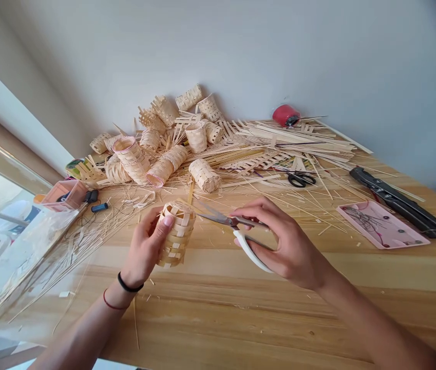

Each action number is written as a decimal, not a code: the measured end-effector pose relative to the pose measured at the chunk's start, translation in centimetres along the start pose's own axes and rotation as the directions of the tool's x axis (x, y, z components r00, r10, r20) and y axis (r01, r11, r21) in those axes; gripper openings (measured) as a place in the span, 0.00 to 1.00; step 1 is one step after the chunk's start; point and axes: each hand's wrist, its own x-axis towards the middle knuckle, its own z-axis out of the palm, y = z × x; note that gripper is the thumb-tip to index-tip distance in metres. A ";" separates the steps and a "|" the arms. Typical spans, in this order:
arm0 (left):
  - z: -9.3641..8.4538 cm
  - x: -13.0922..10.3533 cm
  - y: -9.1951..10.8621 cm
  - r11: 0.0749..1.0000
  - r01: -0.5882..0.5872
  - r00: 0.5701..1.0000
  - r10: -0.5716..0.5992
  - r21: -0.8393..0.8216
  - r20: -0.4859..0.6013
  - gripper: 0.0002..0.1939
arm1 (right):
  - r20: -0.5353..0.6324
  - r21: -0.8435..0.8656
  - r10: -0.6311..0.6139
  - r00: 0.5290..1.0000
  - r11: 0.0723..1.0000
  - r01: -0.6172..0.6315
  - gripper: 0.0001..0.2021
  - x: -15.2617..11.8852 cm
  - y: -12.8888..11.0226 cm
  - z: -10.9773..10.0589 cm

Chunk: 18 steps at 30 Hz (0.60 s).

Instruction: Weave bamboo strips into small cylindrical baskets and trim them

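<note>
A small woven basket (pixel 177 237) of pale bamboo strips is held upright over the table by my left hand (pixel 149 245), thumb on its near side and the other fingers hidden behind it. My right hand (pixel 279 241) grips a pair of scissors (pixel 250 252) with white and grey handles. Their blades are parted and point left, with the tips close to the basket's upper end. A thin strip (pixel 190 194) sticks up from that end near the blades. Whether the blades touch it I cannot tell.
Several woven baskets (pixel 205 176) and loose strips (pixel 275 139) are heaped along the wall. Black scissors (pixel 301 179), a pink tray (pixel 381 226) with pins, a black tool (pixel 402 203) and a red spool (pixel 286 116) lie right. A pink box (pixel 63 194) stands left, by the window.
</note>
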 end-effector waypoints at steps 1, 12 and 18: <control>0.0 0.0 0.0 1.000 0.001 1.000 -0.001 -0.009 -0.006 0.30 | 0.017 0.002 -0.004 1.000 1.000 0.004 0.16 -0.1 0.0 0.1; 0.5 -0.1 0.0 1.000 0.024 0.999 -0.024 -0.007 -0.022 0.27 | -0.020 -0.107 -0.140 0.990 0.985 0.137 0.18 -0.2 0.0 0.7; 0.6 -0.1 -0.3 0.998 0.039 0.999 -0.037 0.048 -0.036 0.29 | -0.048 -0.206 -0.188 0.981 0.963 0.174 0.22 -0.4 0.5 1.1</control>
